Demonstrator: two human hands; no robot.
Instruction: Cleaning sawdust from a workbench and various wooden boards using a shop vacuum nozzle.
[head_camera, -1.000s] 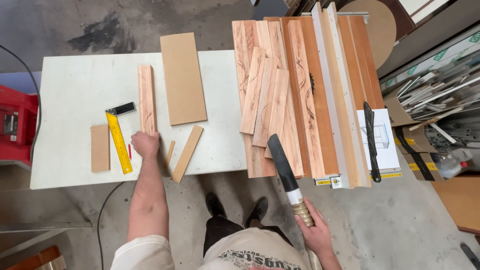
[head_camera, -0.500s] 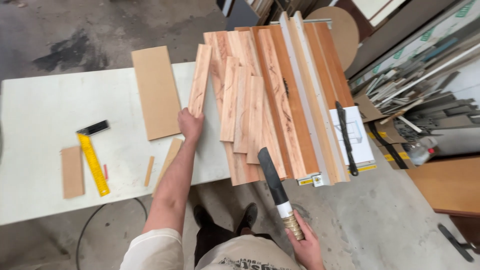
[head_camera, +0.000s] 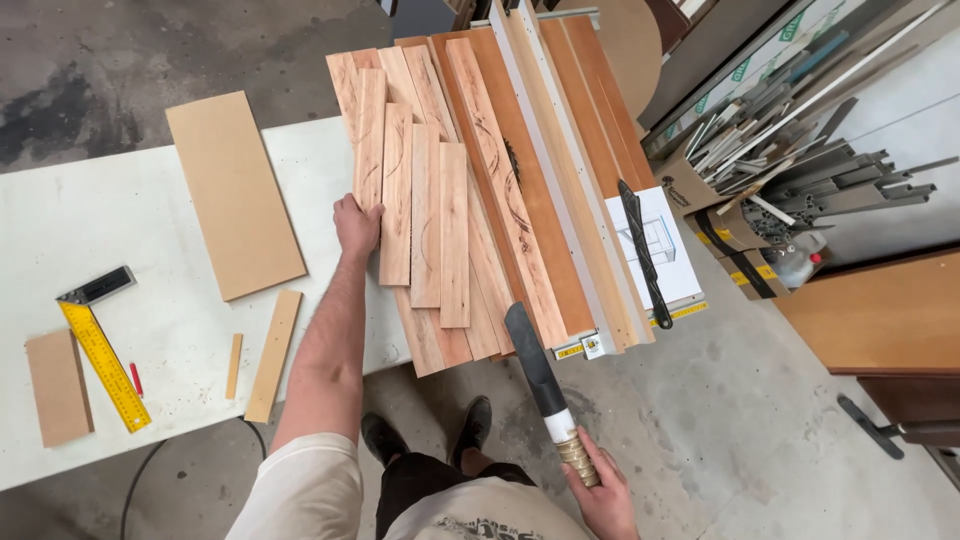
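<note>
the left hand (head_camera: 357, 226) lies on a narrow strip (head_camera: 370, 140), fingers curled over its near end, squaring it against the plank stack (head_camera: 440, 230) on the table (head_camera: 150, 290). the right hand (head_camera: 605, 495) is wrapped around a vacuum nozzle (head_camera: 535, 365), held low, tip toward the planks.

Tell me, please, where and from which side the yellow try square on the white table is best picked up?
Probably by the dark stock of the yellow try square, at its far end, coming from above. The stock looks thicker than the thin flat blade, and bare white table surrounds it, so fingers can pinch its long sides.
</note>
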